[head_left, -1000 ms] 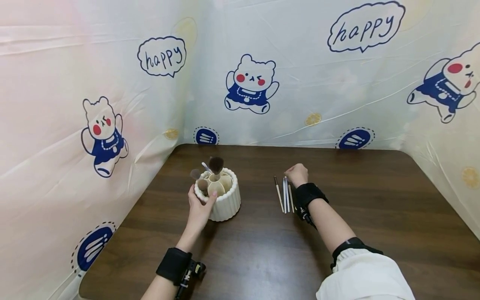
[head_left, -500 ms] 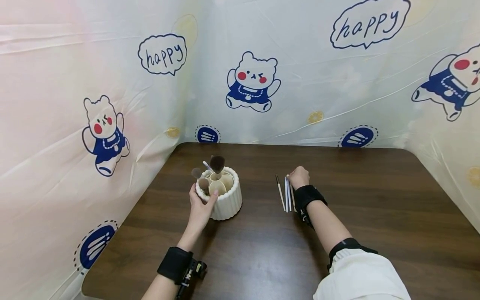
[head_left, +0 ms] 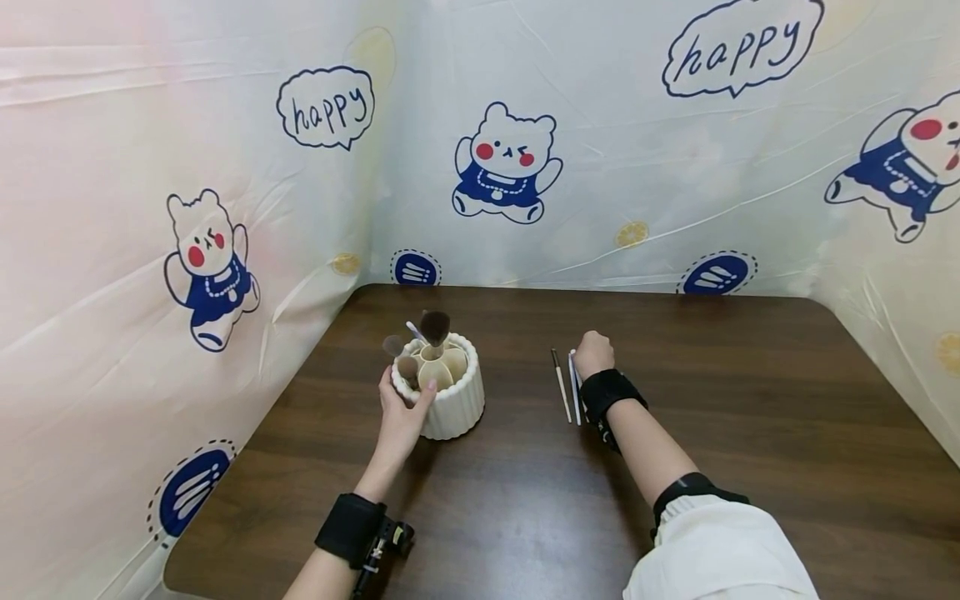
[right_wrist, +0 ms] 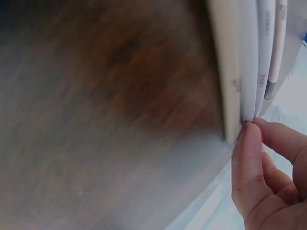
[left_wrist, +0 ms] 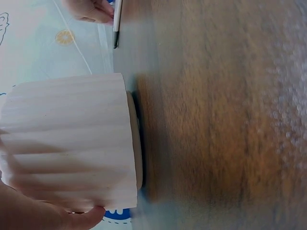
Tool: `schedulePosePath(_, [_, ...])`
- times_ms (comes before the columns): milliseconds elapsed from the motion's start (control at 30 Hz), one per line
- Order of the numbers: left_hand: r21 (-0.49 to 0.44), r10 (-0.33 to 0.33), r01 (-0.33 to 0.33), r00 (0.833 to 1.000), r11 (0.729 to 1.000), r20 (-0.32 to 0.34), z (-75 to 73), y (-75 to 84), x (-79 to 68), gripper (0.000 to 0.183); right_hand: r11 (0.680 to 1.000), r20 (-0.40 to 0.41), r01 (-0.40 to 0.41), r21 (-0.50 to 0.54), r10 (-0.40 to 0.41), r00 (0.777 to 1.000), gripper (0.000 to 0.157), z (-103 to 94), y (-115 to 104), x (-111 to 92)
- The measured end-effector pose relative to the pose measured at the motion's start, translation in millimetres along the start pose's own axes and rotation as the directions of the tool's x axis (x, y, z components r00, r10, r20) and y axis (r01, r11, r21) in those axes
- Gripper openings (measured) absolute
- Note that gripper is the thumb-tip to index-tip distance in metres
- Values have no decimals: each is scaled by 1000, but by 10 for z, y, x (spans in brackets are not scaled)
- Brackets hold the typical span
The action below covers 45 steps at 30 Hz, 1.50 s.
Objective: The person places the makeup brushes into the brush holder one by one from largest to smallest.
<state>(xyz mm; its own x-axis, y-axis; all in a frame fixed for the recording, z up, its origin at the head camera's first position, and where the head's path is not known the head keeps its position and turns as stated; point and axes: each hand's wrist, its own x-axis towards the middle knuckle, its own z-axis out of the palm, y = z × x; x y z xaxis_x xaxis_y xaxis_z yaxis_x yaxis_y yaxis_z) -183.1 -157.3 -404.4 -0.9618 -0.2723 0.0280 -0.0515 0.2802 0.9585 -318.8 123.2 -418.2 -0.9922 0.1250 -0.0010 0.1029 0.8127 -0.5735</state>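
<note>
My left hand (head_left: 401, 417) holds the near left side of a white ribbed brush holder (head_left: 452, 410), its thumb at the rim. Several makeup brushes (head_left: 434, 328) stand in its round compartments. In the left wrist view the ribbed wall of the holder fills the left half, with fingers (left_wrist: 88, 218) along it. My right hand (head_left: 595, 353) is at the far end of a row of slim makeup brushes (head_left: 575, 392) lying on the table. In the right wrist view thumb and forefinger pinch the end of a lavender-white brush (right_wrist: 248, 62), with a cream brush (right_wrist: 224, 62) beside it.
The dark wooden table (head_left: 510, 500) has rounded far corners. A printed curtain (head_left: 600, 183) with bears and "happy" bubbles hangs behind it and along both sides. A slim brush with a dark tip (head_left: 561, 385) lies at the left of the row.
My right hand and forearm have shifted slightly left over the row, now covering more of the brushes. The left hand stays on the holder. The head view has shifted a little.
</note>
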Motion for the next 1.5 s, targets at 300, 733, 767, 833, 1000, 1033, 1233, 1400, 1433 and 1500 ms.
schedulePosePath(300, [15, 7, -7, 1000, 1000, -5, 9, 6, 8, 87, 999, -12, 33, -37, -33, 999, 19, 61, 21, 21])
schedulePosePath(733, [14, 2, -2, 1000, 1000, 14, 14, 41, -6, 89, 1000, 45, -13, 7, 12, 999, 20, 6, 47, 53])
schedulePosePath(767, [15, 0, 0, 1000, 1000, 15, 13, 41, -7, 89, 1000, 59, -23, 17, 22, 998, 20, -13, 45, 58])
schedulePosePath(833, [16, -1, 1, 1000, 1000, 17, 11, 42, -10, 89, 998, 97, -43, 43, 38, 995, 19, -63, 38, 65])
schedulePosePath(1000, [11, -1, 1, 1000, 1000, 22, 11, 40, -12, 89, 994, 126, -61, 87, 50, 991, 22, -233, -15, 85])
schedulePosePath(1033, [11, -3, 3, 1000, 1000, 23, 11, 39, -12, 89, 994, 119, -61, 93, 50, 992, 24, -270, -34, 89])
schedulePosePath(1233, [-11, 15, -15, 1000, 1000, 17, 10, 20, 3, 88, 991, -5, 4, 137, -4, 1000, 20, -502, -214, 142])
schedulePosePath(1400, [-19, 18, -17, 1000, 1000, 16, 5, 11, 1, 89, 971, -107, 86, 225, -63, 992, 23, -687, -437, 169])
schedulePosePath(1433, [-22, 17, -17, 1000, 1000, 18, 3, 11, -3, 89, 964, -120, 97, 246, -69, 990, 23, -721, -485, 170])
schedulePosePath(1500, [-30, 19, -18, 1000, 999, 19, 0, 11, -10, 89, 947, -147, 109, 301, -67, 987, 25, -778, -585, 163])
